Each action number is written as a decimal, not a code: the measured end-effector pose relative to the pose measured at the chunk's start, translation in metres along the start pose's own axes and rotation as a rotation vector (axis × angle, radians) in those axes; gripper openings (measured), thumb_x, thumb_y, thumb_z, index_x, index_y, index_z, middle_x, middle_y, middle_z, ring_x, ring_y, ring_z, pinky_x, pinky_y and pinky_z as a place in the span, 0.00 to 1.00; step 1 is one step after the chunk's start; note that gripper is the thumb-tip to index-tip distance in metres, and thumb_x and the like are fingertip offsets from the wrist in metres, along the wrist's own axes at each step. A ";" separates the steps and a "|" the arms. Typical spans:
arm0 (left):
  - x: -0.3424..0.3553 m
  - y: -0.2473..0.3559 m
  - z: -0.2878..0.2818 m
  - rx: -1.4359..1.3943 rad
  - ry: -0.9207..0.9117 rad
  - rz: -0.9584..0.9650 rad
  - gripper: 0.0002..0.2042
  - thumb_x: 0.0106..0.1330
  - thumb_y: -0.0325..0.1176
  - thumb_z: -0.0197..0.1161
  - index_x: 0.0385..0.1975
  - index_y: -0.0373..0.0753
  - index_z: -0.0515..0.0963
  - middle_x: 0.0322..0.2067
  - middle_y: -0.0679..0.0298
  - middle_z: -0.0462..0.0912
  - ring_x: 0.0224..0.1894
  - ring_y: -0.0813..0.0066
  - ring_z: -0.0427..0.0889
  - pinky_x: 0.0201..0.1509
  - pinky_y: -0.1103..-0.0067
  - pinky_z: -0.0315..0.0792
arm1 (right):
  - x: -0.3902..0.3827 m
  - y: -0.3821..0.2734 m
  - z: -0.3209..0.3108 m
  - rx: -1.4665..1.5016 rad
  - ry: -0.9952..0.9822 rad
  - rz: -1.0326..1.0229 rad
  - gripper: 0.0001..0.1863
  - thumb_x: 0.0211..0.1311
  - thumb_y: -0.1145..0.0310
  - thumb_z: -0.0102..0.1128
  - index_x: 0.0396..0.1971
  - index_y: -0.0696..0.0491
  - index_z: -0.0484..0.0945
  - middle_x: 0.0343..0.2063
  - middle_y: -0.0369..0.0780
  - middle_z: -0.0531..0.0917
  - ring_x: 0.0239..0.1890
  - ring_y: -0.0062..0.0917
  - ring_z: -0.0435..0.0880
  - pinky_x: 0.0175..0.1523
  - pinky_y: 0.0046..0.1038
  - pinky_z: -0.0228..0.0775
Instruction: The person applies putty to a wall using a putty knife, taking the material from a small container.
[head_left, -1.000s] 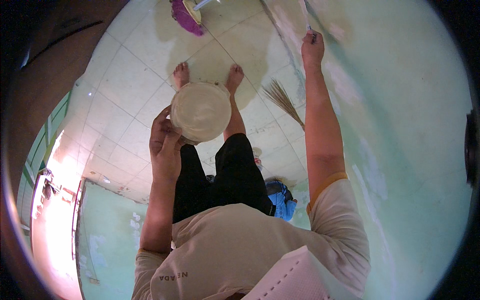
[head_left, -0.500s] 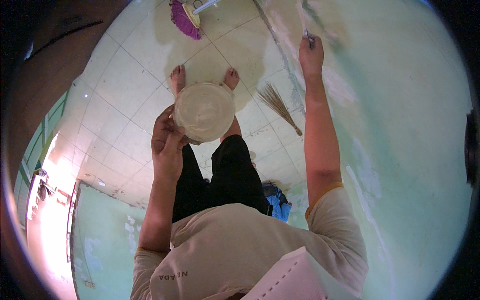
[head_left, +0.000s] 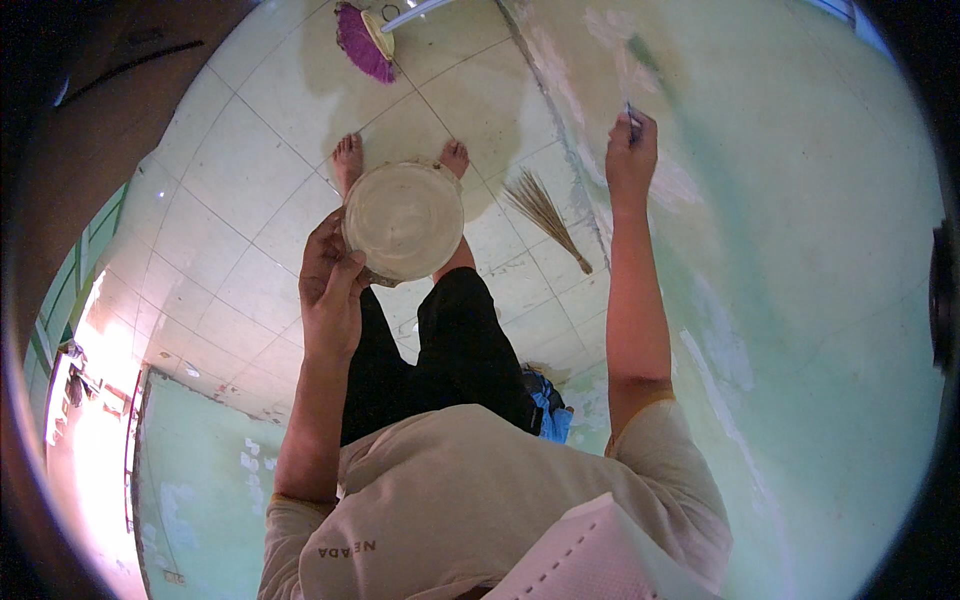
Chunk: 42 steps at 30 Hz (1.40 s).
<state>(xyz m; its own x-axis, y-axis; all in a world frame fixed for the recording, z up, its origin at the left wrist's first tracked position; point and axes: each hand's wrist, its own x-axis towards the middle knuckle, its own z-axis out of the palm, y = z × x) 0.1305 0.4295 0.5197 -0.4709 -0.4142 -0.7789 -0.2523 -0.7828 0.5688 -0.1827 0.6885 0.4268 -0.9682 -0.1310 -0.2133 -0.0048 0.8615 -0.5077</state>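
Gripped at its left rim, a round pale bowl (head_left: pixel 403 220) with whitish residue inside rests in my left hand (head_left: pixel 328 270), thumb at the edge, above my legs and feet. My right hand (head_left: pixel 632 165) is raised on an outstretched arm beside the green wall (head_left: pixel 800 260). Its fingers are closed around a small thin tool (head_left: pixel 629 112), which looks like a putty knife seen nearly edge-on; most of it is hidden by the fingers. Whitish smears (head_left: pixel 668 182) mark the wall next to this hand.
A stick broom (head_left: pixel 545 215) lies on the tiled floor (head_left: pixel 270 150) near the wall's base. Farther off is a purple-bristled broom (head_left: pixel 362 45) with a pale handle. A blue and dark bundle (head_left: pixel 550 405) sits behind my legs. Bright light enters at the lower left.
My right hand has come back toward me along the wall, with the tool in it. The left hand still holds the bowl in much the same place.
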 end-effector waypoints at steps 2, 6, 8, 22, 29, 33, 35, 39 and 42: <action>0.000 -0.001 0.000 0.024 -0.011 0.009 0.22 0.68 0.28 0.54 0.62 0.30 0.64 0.48 0.55 0.74 0.46 0.64 0.82 0.38 0.70 0.85 | 0.022 -0.002 0.020 -0.021 -0.011 -0.051 0.15 0.69 0.63 0.52 0.48 0.57 0.72 0.35 0.52 0.83 0.38 0.43 0.84 0.45 0.39 0.73; -0.001 0.000 -0.001 -0.038 -0.013 -0.026 0.22 0.67 0.24 0.56 0.62 0.35 0.66 0.41 0.63 0.74 0.45 0.75 0.80 0.45 0.74 0.82 | 0.051 0.000 0.033 -0.049 0.028 -0.011 0.14 0.69 0.64 0.52 0.45 0.59 0.73 0.36 0.52 0.83 0.40 0.44 0.84 0.45 0.39 0.73; -0.001 0.002 -0.003 -0.028 -0.002 -0.033 0.22 0.68 0.24 0.56 0.62 0.35 0.66 0.40 0.64 0.74 0.45 0.75 0.80 0.45 0.74 0.82 | 0.041 0.004 0.020 -0.028 0.094 -0.054 0.13 0.69 0.64 0.52 0.44 0.59 0.73 0.34 0.51 0.83 0.39 0.44 0.84 0.45 0.38 0.72; 0.003 -0.005 -0.006 0.063 0.004 -0.010 0.24 0.67 0.28 0.55 0.63 0.31 0.64 0.45 0.58 0.74 0.44 0.66 0.81 0.38 0.70 0.85 | 0.062 -0.004 0.099 -0.208 0.003 0.004 0.18 0.65 0.64 0.52 0.47 0.63 0.70 0.39 0.60 0.82 0.43 0.56 0.81 0.49 0.48 0.72; -0.001 -0.004 -0.004 0.009 -0.004 -0.036 0.22 0.68 0.24 0.55 0.62 0.36 0.66 0.43 0.64 0.75 0.45 0.75 0.80 0.45 0.73 0.83 | 0.052 -0.018 0.057 -0.139 0.112 -0.018 0.17 0.66 0.65 0.52 0.46 0.62 0.70 0.38 0.59 0.82 0.42 0.55 0.82 0.49 0.46 0.72; -0.003 -0.006 0.003 0.028 0.015 0.014 0.23 0.68 0.30 0.56 0.63 0.32 0.64 0.44 0.59 0.74 0.44 0.66 0.81 0.38 0.71 0.84 | -0.012 -0.013 0.027 -0.080 0.126 0.058 0.16 0.67 0.62 0.53 0.47 0.59 0.70 0.34 0.55 0.83 0.38 0.49 0.83 0.45 0.43 0.72; -0.005 -0.005 0.005 -0.021 -0.030 -0.022 0.22 0.68 0.25 0.55 0.62 0.35 0.65 0.46 0.61 0.74 0.48 0.71 0.80 0.45 0.73 0.82 | -0.024 -0.004 0.021 -0.165 0.005 0.152 0.16 0.67 0.65 0.52 0.48 0.59 0.67 0.35 0.58 0.82 0.39 0.55 0.82 0.46 0.48 0.72; -0.004 -0.007 0.007 -0.067 -0.051 -0.029 0.22 0.68 0.23 0.54 0.62 0.36 0.65 0.45 0.62 0.74 0.49 0.73 0.79 0.48 0.72 0.82 | -0.006 0.011 0.020 -0.227 0.003 0.077 0.15 0.66 0.66 0.52 0.48 0.58 0.68 0.34 0.57 0.83 0.39 0.55 0.82 0.45 0.48 0.72; -0.003 -0.007 0.006 -0.020 -0.056 -0.013 0.22 0.68 0.23 0.54 0.62 0.36 0.65 0.44 0.63 0.73 0.48 0.73 0.79 0.47 0.71 0.82 | 0.009 0.015 0.007 -0.279 0.036 0.063 0.14 0.66 0.66 0.52 0.47 0.57 0.69 0.34 0.57 0.83 0.39 0.54 0.83 0.45 0.47 0.73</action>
<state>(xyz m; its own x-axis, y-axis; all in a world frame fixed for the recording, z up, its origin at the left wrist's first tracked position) 0.1286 0.4391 0.5197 -0.5144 -0.3774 -0.7701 -0.2426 -0.7973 0.5527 -0.1895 0.6967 0.4116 -0.9770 -0.0601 -0.2047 -0.0085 0.9697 -0.2442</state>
